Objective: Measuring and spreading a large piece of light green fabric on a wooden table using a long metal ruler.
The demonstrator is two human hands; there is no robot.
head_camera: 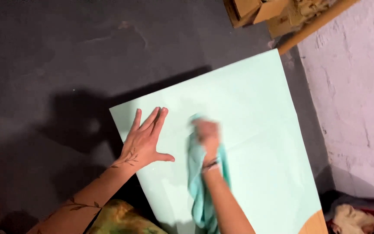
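Left hand [145, 138] flat, fingers spread, near left edge of mint-green board [256, 130]; right hand [207, 135], blurred, closed on teal cloth [199, 182] mid-board. Dark floor [57, 56] open leftward, whitewashed wall [360, 86] close right, cardboard boxes [265, 11] beyond.

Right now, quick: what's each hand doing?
Left hand: open, fingers spread, pressed flat on the pale green board.
Right hand: closed on the teal cloth, blurred, against the board.

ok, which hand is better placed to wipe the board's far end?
Right. The right hand already grips the teal cloth on the pale green board; the left hand lies flat, bracing it.
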